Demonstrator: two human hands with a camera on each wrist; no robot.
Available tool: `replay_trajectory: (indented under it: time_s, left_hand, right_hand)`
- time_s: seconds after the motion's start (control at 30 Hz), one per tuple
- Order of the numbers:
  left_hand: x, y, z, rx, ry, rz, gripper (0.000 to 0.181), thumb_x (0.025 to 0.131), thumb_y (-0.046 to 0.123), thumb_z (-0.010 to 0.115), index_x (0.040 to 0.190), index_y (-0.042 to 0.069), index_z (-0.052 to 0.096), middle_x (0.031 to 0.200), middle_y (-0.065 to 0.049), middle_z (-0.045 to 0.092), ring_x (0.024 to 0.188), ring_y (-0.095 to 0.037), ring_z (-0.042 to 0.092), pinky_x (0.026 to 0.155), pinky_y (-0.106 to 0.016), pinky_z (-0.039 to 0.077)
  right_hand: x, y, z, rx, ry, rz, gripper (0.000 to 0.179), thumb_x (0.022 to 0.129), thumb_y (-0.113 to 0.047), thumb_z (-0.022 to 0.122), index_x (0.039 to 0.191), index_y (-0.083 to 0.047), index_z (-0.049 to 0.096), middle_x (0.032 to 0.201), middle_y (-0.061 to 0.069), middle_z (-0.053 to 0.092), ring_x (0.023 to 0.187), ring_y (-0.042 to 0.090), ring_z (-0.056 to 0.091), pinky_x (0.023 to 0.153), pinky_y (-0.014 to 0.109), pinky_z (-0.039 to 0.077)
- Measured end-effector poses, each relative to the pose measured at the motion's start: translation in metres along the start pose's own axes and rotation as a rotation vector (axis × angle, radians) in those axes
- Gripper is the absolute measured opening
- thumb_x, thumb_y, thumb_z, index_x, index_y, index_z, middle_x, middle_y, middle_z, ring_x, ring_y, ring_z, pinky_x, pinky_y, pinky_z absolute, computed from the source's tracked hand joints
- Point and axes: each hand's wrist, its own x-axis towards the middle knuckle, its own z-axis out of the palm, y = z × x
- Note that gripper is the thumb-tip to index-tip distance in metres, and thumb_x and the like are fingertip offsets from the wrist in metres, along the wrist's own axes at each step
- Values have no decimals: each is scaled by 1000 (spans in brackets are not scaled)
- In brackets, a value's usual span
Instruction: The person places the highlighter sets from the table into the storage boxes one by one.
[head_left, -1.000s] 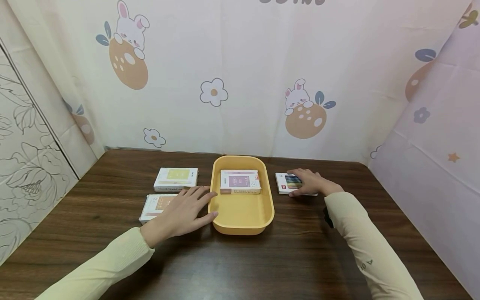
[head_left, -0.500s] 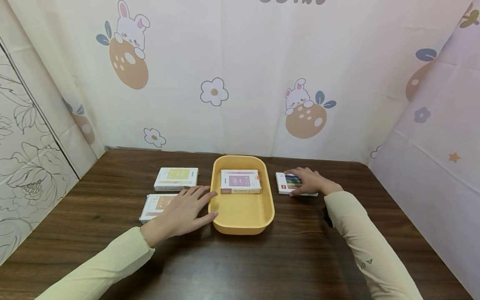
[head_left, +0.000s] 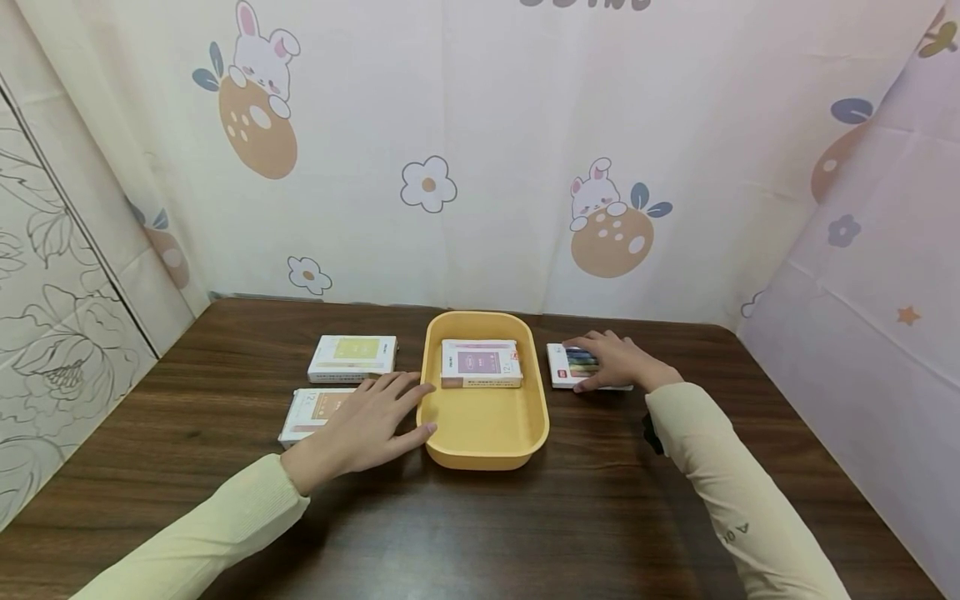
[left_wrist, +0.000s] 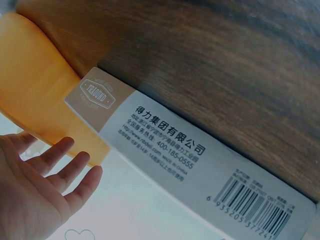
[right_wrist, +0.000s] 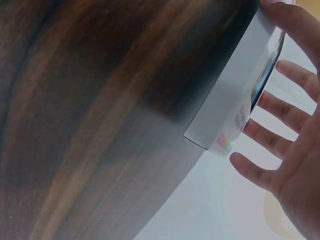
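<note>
My left hand (head_left: 367, 425), fingers spread and nearly straight, rests with its fingertips at the left rim of a yellow tray (head_left: 480, 460). A white box with a purple label (head_left: 480, 363) lies in the tray's far half. To the right of the tray, my right hand (head_left: 618, 363) holds a flat white crayon box (head_left: 558, 367) with dark blue, green and yellow sticks on its face. Its thumb is at the near side and its fingers reach over the top. In the right wrist view the thumb touches the long white side of the crayon box (right_wrist: 235, 85).
Left of the tray lie a white box with a yellow-green label (head_left: 352, 358) and one with an orange label (head_left: 303, 412), partly hidden under my left hand. The dark wooden table (head_left: 465, 533) ends at a patterned curtain (head_left: 487, 250) behind it.
My right hand and the crayon box have slid slightly left toward the tray. The left hand and the tray stay where they were.
</note>
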Motion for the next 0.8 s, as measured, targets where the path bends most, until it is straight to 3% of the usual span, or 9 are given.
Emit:
replay_trajectory:
  time_s: [0.43, 0.8]
  left_hand:
    - [-1, 0, 1, 1, 31, 13, 60, 88, 61, 37, 131, 20, 48, 131, -6, 49, 121, -26, 45, 97, -48, 37]
    - [0, 0, 1, 2, 23, 11, 60, 88, 62, 35, 131, 21, 48, 132, -6, 49, 122, -26, 44, 98, -48, 37]
  right_hand:
    - [-8, -6, -16, -39, 73, -33, 77, 69, -49, 74, 133, -17, 47, 126, 17, 50, 108, 36, 46, 85, 61, 37]
    - [-16, -10, -29, -48, 79, -28, 77, 69, -50, 73, 133, -17, 47, 131, 19, 47, 114, 40, 44, 88, 62, 35]
